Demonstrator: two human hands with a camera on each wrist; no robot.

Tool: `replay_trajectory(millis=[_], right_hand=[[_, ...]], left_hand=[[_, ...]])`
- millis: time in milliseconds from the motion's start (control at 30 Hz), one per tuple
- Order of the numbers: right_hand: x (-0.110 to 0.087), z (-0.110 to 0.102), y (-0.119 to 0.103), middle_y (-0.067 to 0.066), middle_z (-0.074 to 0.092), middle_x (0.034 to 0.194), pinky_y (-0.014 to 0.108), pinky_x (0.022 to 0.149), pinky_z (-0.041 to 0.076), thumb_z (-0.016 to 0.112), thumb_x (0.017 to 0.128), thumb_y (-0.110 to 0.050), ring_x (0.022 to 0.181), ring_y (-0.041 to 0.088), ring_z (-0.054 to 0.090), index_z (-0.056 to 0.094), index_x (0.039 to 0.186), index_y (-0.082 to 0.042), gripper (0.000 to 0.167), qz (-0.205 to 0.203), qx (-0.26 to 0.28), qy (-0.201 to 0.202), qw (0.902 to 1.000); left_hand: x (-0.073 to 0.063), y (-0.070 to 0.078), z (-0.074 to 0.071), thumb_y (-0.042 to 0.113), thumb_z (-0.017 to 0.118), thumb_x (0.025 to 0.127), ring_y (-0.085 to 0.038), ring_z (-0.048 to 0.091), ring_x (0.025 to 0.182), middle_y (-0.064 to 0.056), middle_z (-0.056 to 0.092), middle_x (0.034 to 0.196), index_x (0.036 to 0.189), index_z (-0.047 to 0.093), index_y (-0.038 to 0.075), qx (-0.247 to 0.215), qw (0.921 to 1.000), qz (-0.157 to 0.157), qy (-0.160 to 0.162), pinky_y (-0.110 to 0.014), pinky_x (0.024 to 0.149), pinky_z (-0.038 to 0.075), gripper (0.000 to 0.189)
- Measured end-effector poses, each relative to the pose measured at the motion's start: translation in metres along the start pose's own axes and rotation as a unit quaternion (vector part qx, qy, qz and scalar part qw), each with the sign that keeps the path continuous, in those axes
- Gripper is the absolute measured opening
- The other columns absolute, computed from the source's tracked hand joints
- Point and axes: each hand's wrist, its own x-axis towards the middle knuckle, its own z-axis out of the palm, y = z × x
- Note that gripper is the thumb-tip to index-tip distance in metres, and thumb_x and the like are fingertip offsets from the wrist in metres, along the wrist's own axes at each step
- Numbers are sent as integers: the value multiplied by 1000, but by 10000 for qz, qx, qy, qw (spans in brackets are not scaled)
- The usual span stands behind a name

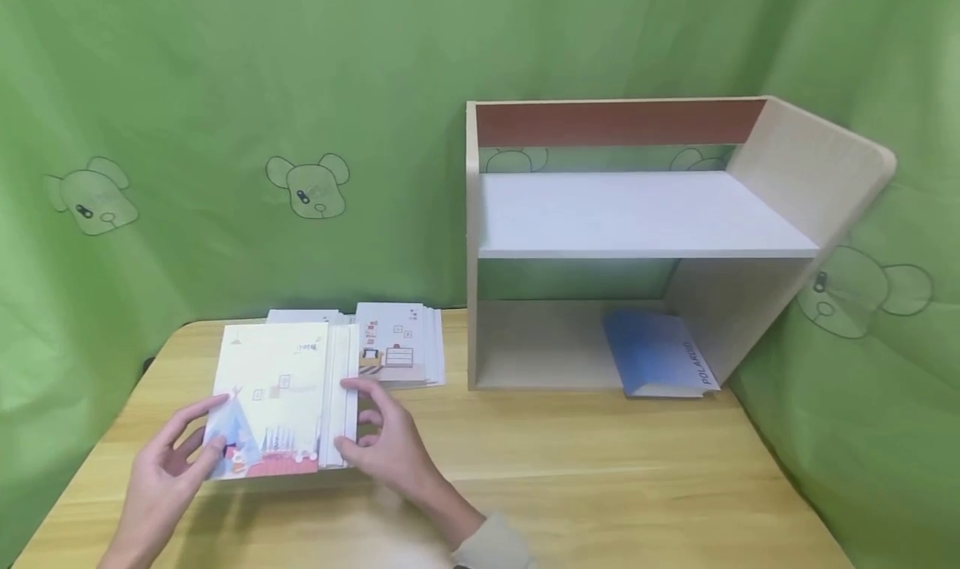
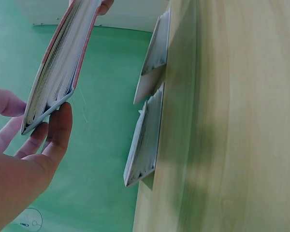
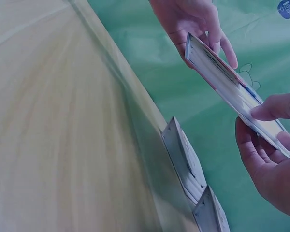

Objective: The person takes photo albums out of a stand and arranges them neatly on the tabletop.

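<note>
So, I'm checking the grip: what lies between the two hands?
An illustrated book, gripped by the left hand and right hand; the head view shows it.

Bare tabletop (image 1: 600, 469) provides lateral clearance from the right hand (image 1: 393, 448) to the shelf unit (image 1: 645, 219) — its lower bay (image 1: 540, 344) admits entry left of the blue book (image 1: 652, 348). Two white albums (image 1: 393, 336) obstruct the rear strip behind the held album (image 1: 273, 386); the green curtain (image 1: 405, 136) bounds the back.

The pale illustrated book (image 1: 277, 400) (tilted) is held aloft
</note>
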Motion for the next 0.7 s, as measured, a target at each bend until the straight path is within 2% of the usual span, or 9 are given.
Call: replay_trajectory(millis=[133,333,533,700], right_hand=[[-1,6,2,-7,51,144,28,68,63,77,79,9,92,12,66,58,140,-31,75,105,-26,-5,9999],[-3,13,4,-6,53,141,27,64,63,77,79,9,83,11,66,57,140,-27,74,188,-70,-81,9998],[-5,20,9,-4,54,137,26,67,63,76,79,12,85,11,67,55,141,-25,76,330,-52,-165,9993],[-7,26,13,-6,55,136,25,66,62,76,78,11,81,9,67,56,141,-25,75,466,-91,-168,9987]], left_hand=[[-3,0,-4,-10,57,99,2,57,123,-2,43,152,147,49,-4,318,9992,-225,80,-23,85,59,49],[-8,-3,-10,-9,56,99,5,56,120,1,42,149,148,49,-1,375,9982,-460,90,-20,85,58,50],[-12,-6,-18,-8,59,99,5,59,117,11,51,144,147,50,-2,588,9975,-402,-15,-14,86,56,49],[-18,-9,-22,-9,60,98,7,59,116,17,55,143,145,51,-3,671,9971,-368,-28,-10,87,53,49]])
